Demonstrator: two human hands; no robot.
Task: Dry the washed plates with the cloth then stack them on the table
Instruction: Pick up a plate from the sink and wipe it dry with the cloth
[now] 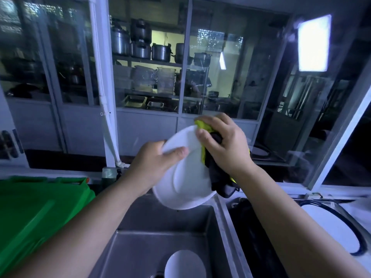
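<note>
Two hands on one plate [186, 177]: left hand [152, 163] at rim, right hand [224, 145] with cloth [216, 173].

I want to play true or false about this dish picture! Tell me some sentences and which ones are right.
1. The left hand holds a white plate. True.
2. The right hand holds a red sponge. False: it presses a yellow-and-black cloth against the plate's rim.
3. A second plate lies in the sink. True.
4. The held plate lies flat on a table. False: it is tilted in the air above the sink.
5. The big plastic thing on the left is blue. False: the plastic container is green.
</note>
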